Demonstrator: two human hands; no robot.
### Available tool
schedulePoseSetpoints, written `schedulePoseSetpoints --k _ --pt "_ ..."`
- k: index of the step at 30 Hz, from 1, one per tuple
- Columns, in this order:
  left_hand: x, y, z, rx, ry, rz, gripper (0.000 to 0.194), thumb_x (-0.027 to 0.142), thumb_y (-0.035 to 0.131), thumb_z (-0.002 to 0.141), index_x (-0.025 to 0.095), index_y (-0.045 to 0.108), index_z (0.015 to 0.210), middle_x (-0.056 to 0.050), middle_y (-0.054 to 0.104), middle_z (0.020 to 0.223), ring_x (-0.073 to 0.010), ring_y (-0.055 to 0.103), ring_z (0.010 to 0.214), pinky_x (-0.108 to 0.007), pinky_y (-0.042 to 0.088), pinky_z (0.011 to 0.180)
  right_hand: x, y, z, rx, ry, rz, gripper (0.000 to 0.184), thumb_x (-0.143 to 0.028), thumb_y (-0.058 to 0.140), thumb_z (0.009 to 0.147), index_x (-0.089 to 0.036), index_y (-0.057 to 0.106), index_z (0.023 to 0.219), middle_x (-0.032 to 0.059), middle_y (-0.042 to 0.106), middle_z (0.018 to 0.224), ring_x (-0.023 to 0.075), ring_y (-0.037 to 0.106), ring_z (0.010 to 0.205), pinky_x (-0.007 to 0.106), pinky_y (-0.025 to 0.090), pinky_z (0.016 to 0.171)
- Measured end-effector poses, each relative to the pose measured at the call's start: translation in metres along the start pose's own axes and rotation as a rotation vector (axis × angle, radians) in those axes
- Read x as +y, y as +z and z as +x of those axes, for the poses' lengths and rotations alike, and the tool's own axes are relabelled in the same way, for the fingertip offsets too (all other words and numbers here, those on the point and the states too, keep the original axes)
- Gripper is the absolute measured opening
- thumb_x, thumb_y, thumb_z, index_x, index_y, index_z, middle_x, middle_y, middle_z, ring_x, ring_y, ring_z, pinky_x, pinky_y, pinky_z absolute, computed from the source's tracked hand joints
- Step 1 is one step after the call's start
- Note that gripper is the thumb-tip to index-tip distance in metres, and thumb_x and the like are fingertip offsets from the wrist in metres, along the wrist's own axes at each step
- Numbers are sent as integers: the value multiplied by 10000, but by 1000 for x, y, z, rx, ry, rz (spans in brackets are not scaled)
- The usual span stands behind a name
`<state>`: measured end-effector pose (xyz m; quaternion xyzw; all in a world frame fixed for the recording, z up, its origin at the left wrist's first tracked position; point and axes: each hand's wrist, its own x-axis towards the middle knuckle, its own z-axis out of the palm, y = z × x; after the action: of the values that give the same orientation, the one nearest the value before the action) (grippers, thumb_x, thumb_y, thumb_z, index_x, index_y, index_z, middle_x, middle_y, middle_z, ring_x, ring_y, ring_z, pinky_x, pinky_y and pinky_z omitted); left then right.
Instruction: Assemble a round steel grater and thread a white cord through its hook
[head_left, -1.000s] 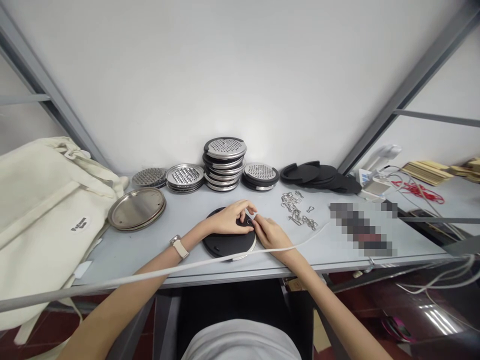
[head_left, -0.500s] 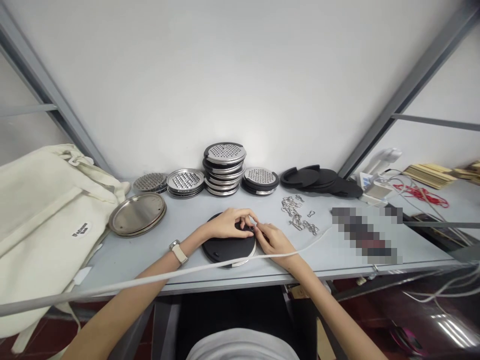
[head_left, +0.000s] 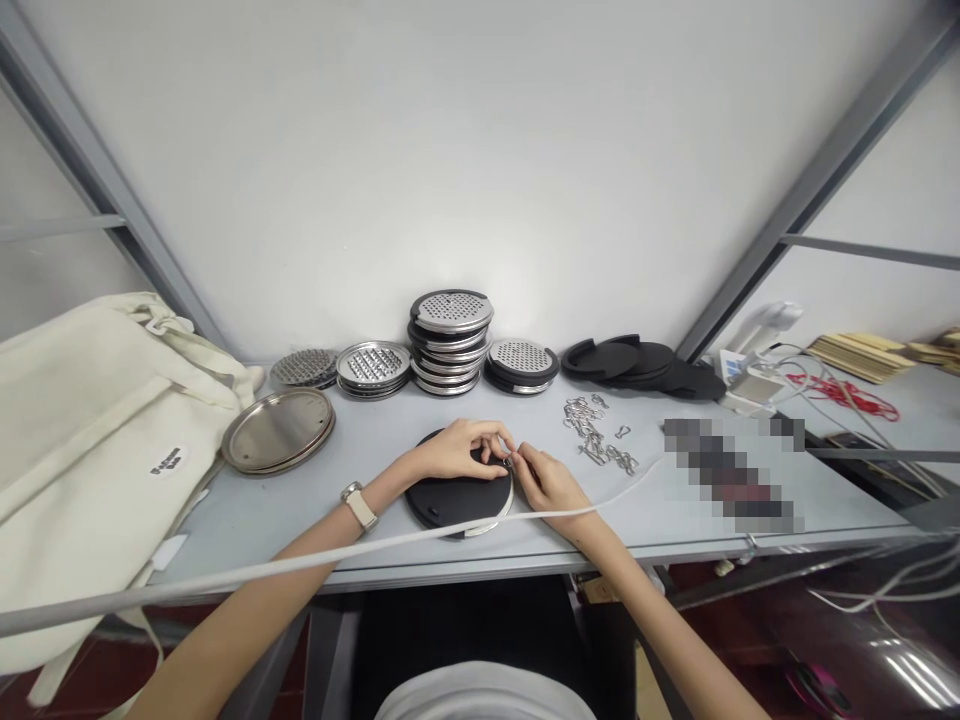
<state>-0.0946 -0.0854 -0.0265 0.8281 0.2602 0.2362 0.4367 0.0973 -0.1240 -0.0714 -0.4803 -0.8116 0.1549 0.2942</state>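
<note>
A round stack lies flat on the table before me, with a black disc on top and a silvery rim showing at its lower right. My left hand rests over its upper part, fingers curled and tips pinched near the right edge. From the right, my right hand meets it there, thumb and fingers pressed together. Between the fingertips shows a small metal clip, partly hidden. To the right is a loose heap of similar metal clips, with a single clip beside it.
Along the wall stand a tall stack of round graters, lower grater piles and black discs. Steel plates lie at left beside a cream cloth bag. A white cable crosses in front of my forearms.
My fingertips have drawn closer together over the clip at the disc's edge, and its ring now shows less. The whole view has shifted slightly; the other things stay in place.
</note>
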Motion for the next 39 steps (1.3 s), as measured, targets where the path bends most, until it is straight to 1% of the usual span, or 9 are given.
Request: schedulePoseSetpoints --k 5,8,13,16,21,27,29,34,39 --pt "3 0 -1 22 8 88 285 193 645 707 156 596 985 -1 567 809 -92 480 706 -200 403 636 -2 -1 0 -18 -51 -22 246 -247 308 938 -200 454 745 14 542 642 153 511 606 250 364 599" --pt "4 1 -1 42 18 124 274 195 648 695 153 593 959 -4 574 826 -95 481 710 -209 415 661 -3 0 0 -26 -52 -51 267 -254 308 942 -193 493 758 23 555 648 164 526 634 258 376 629" --pt "2 1 -2 35 2 113 313 179 641 696 174 570 1001 10 593 809 -97 521 712 -208 428 669 -3 1 3 -32 -32 -66 270 -241 320 937 -181 543 798 46 591 687 176 552 670 266 393 660" --pt "1 1 -1 52 16 118 311 172 651 688 176 575 989 11 597 812 -94 520 716 -199 425 659 -6 0 3 -37 -22 -80 273 -232 313 940 -173 558 835 54 599 705 178 554 675 268 398 660" --pt "1 2 -1 52 39 135 252 164 639 701 161 611 951 -4 622 840 -90 501 711 -194 420 664 -9 -5 -2 -66 -70 -107 247 -201 304 938 -171 546 900 57 611 770 179 548 723 270 394 682" --pt "2 3 -1 75 79 237 154 185 636 713 148 648 862 11 576 724 -91 481 677 -193 387 630 -6 -4 -3 -48 -68 -148 200 -181 335 918 -176 518 840 43 584 741 176 528 710 269 377 667" --pt "2 3 -1 84 83 261 161 181 632 710 149 644 868 3 579 753 -102 491 706 -208 400 665 -6 -4 -3 -44 -58 -138 201 -174 334 915 -176 519 837 40 581 734 173 527 701 267 373 660" --pt "3 3 -1 96 85 262 220 164 635 688 162 616 907 -32 559 913 -124 504 788 -242 435 741 -6 -5 -2 -69 -63 -111 217 -176 355 906 -182 534 784 31 580 696 170 520 682 264 363 646" --pt "2 3 -1 100 60 270 215 195 634 692 167 597 902 -25 540 910 -129 503 795 -252 443 756 -8 -6 -2 -61 -73 -105 225 -187 367 902 -183 532 748 26 566 672 165 508 665 261 357 633"
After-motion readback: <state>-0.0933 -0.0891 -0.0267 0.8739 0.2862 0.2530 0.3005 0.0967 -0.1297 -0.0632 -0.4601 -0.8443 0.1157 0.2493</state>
